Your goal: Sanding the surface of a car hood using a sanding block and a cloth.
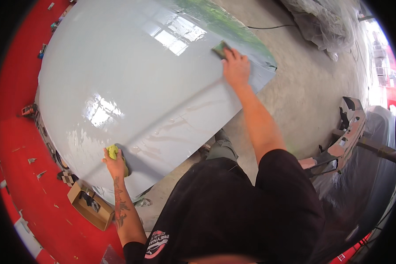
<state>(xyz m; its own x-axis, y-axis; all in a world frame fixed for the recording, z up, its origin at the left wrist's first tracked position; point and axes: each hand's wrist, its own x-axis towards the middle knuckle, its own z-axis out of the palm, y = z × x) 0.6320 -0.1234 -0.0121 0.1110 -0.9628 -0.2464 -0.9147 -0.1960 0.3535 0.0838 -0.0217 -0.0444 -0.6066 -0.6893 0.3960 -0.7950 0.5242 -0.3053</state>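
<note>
A broad, glossy grey vehicle panel [132,66] lies before me, wet and with green paint along its far right edge. My right hand [236,69] reaches toward that edge, its fingers closed over a dark, flat sanding pad [221,49] pressed to the surface. Near the panel's lower left, my left hand [115,163] grips a yellow-green sponge [113,152], partly hidden by the fingers. Water streaks and drops show on the panel's near side.
An open cardboard box [90,207] stands at the left beside a red surface [26,154]. Plastic-wrapped material [323,22] hangs over the concrete floor [295,88] at the far right. A bumper [345,138] rests on a stand to my right.
</note>
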